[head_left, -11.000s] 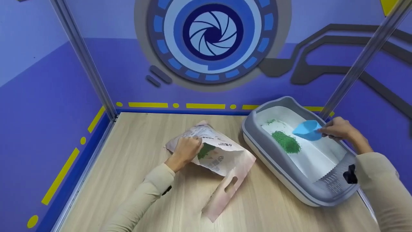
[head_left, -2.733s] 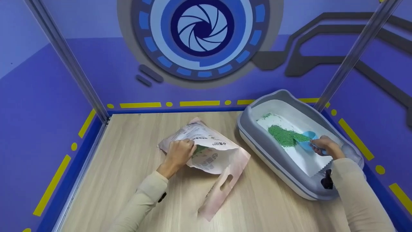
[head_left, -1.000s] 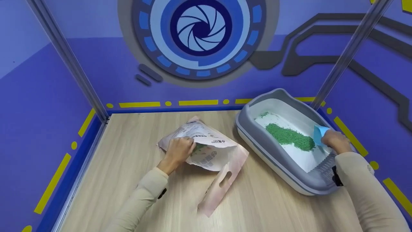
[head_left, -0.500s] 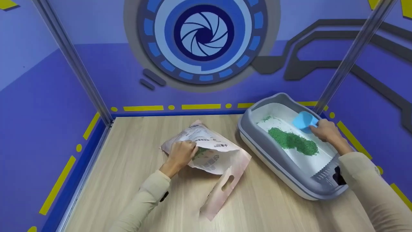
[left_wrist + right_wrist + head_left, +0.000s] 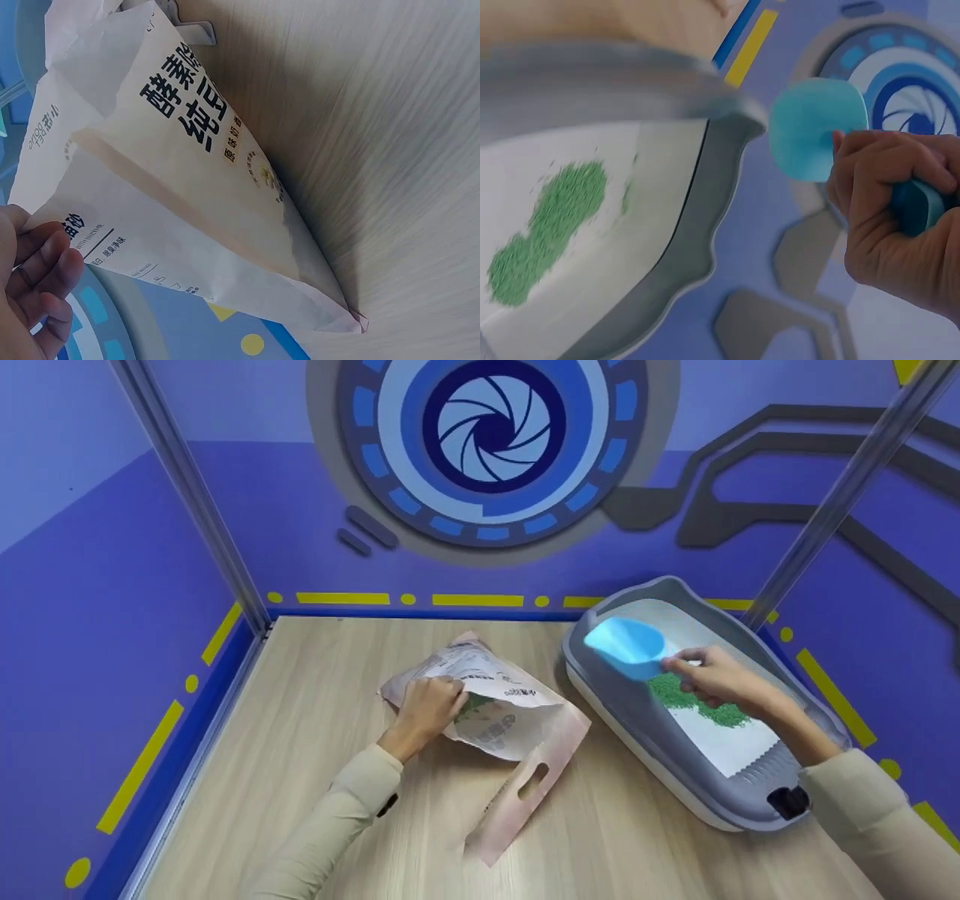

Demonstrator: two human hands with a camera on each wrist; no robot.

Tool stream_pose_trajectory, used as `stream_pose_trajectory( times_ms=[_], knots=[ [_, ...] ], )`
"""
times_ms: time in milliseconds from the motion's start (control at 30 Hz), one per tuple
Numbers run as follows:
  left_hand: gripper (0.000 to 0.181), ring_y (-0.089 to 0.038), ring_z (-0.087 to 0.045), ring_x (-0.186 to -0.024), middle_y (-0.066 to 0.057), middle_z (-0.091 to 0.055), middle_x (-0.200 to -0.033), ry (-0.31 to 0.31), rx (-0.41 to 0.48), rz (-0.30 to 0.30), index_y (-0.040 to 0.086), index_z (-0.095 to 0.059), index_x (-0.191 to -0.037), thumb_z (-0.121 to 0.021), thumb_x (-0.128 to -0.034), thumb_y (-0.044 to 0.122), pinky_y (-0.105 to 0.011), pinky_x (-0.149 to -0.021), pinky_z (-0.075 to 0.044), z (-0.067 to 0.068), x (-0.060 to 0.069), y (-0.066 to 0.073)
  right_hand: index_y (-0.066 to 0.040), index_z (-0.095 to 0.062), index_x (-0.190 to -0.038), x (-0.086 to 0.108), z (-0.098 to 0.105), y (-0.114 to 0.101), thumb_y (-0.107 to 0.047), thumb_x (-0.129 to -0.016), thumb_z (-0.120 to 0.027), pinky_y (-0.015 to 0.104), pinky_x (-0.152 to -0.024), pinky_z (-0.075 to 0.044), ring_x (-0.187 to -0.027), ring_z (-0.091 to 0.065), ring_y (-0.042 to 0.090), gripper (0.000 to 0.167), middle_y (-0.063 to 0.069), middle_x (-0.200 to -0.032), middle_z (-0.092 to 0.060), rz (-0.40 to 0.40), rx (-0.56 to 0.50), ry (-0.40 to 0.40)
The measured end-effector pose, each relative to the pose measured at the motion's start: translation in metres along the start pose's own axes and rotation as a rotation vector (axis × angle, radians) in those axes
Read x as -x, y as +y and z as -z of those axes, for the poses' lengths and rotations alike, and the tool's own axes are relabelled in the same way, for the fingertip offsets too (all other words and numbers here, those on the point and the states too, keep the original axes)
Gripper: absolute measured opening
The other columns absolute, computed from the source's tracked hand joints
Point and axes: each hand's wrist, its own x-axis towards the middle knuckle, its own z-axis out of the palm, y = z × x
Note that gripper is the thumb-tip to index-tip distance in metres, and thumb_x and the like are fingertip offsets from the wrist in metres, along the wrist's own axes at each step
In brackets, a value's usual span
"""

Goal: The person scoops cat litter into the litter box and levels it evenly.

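Head overview plus two wrist close-ups.
Head: from above, facing forward-down across tabletop [image 5: 322, 682] to wall [image 5: 480, 577]. Left wrist: close on bag [image 5: 199, 191], scene rotated. Right wrist: close on scoop [image 5: 806, 131], also rotated, catching tray [image 5: 703, 196] end and wall. Head shares bag with left, scoop and tray with right.

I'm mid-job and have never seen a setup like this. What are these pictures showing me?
There's no machine: these are a person's bare hands. The head camera looks forward and down at everything; a camera on each wrist watches that hand's work. On the wood-grain table lies an open cat-litter bag, beside a gray-rimmed litter box with green litter on its white floor. The left hand has its grip on the bag's mouth edge. The right hand holds a blue scoop, clear of the litter.
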Motion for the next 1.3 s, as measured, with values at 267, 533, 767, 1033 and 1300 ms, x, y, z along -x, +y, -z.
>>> stream_pose_trajectory(
  times_ms=[267, 533, 767, 1033, 1300],
  knots=[
    [0.030, -0.023, -0.060, -0.050, -0.003, -0.064, -0.061, 0.027, -0.010, -0.005, 0.011, -0.059, -0.064, -0.072, -0.0889, 0.020, -0.039, -0.046, -0.046, -0.003, 0.001, -0.001, 0.001, -0.064, -0.122, 0.006, -0.038, -0.009, -0.035, -0.106, -0.052, 0.017, -0.045, -0.027, -0.047, -0.031, 0.002, 0.041, -0.008, -0.062, -0.044, 0.024, -0.003, -0.239],
    [0.031, -0.020, -0.057, -0.049, -0.003, -0.064, -0.060, 0.045, -0.005, 0.008, 0.011, -0.057, -0.063, -0.071, -0.0891, 0.018, -0.036, -0.045, -0.046, 0.000, -0.001, -0.005, -0.002, -0.070, -0.112, -0.010, -0.083, -0.008, -0.032, -0.105, -0.054, 0.019, -0.044, -0.030, -0.046, -0.033, 0.004, 0.035, -0.007, -0.060, -0.045, 0.032, 0.101, -0.287],
    [0.028, -0.022, -0.058, -0.051, -0.005, -0.065, -0.062, 0.025, 0.030, 0.056, 0.010, -0.061, -0.066, -0.071, -0.0910, 0.019, -0.039, -0.044, -0.045, 0.000, -0.002, -0.004, 0.002, -0.070, -0.115, -0.032, -0.115, -0.005, -0.030, -0.106, -0.052, 0.018, -0.045, -0.030, -0.048, -0.034, 0.004, 0.038, -0.005, -0.060, -0.048, 0.026, 0.122, -0.304],
    [0.032, -0.022, -0.055, -0.051, -0.005, -0.062, -0.060, 0.024, 0.032, 0.087, 0.010, -0.060, -0.064, -0.070, -0.0924, 0.021, -0.040, -0.044, -0.043, 0.001, -0.004, -0.003, -0.001, -0.066, -0.095, -0.048, -0.148, 0.000, -0.023, -0.106, -0.050, 0.021, -0.045, -0.036, -0.049, -0.041, 0.007, 0.030, -0.001, -0.060, -0.049, 0.017, 0.209, -0.231],
    [0.032, -0.015, -0.045, -0.052, -0.004, -0.058, -0.058, 0.013, 0.051, 0.065, 0.009, -0.060, -0.066, -0.067, -0.0956, 0.019, -0.037, -0.045, -0.042, 0.001, -0.005, -0.005, 0.006, -0.056, -0.116, -0.073, -0.173, 0.003, -0.012, -0.103, -0.047, 0.019, -0.048, -0.035, -0.054, -0.042, 0.007, 0.024, 0.002, -0.068, -0.048, -0.027, 0.037, -0.156]
  ],
)
